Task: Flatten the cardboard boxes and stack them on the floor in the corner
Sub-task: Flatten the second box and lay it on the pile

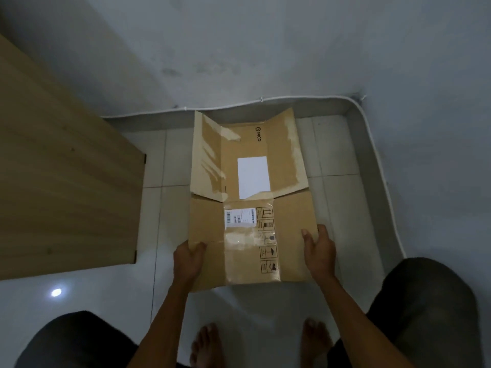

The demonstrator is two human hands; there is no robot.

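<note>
A flattened brown cardboard box (289,224) with shipping labels and tape lies spread over the white floor tiles near the room's corner. Its far flaps (207,155) stand slightly raised beside a white label. My left hand (188,257) grips the box's near left edge, thumb on top. My right hand (318,248) holds the near right edge, fingers curled around it.
A wooden table top (66,181) fills the left side. Grey walls meet at the corner (356,102), with a white cable (382,181) running along the baseboard. My bare feet (207,346) and dark-clothed knees (425,301) are at the bottom.
</note>
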